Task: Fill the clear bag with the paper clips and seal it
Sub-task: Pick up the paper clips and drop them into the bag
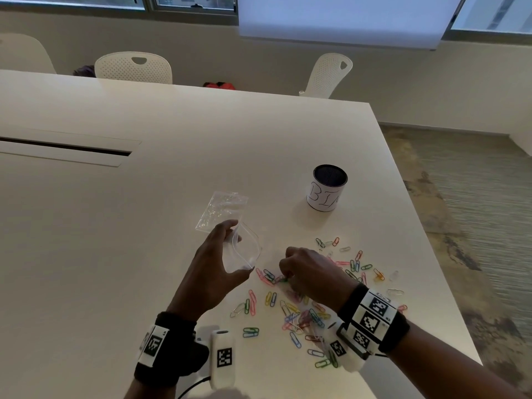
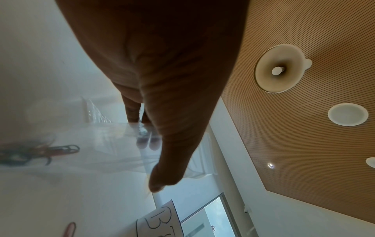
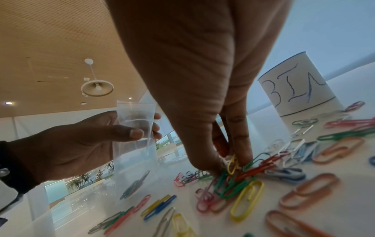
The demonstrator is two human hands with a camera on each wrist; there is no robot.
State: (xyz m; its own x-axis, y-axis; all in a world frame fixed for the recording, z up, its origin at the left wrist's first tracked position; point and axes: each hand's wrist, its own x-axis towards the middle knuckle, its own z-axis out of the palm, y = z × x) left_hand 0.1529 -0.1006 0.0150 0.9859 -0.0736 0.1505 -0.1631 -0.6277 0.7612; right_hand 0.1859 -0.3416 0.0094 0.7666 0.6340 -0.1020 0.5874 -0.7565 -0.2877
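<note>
The left hand (image 1: 214,262) holds the small clear plastic zip bag (image 3: 134,144) upright just left of the scattered pile of coloured paper clips (image 1: 305,309) on the white table (image 1: 144,226), thumb in front and fingers behind, its long axis vertical, red-lined mouth up and bottom near the tabletop. A dark clip shows low inside it. The right hand (image 1: 309,273) reaches down into the pile, fingertips (image 3: 241,154) pinching several clips; a white paper-wrapped can marked "BIN" (image 1: 326,188) stands beyond the pile.

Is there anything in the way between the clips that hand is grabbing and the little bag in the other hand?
Nothing visible. The right hand pinches paper clips on the table; the left hand holds the clear bag beside it, mouth open, only bare tabletop and loose clips between.
</note>
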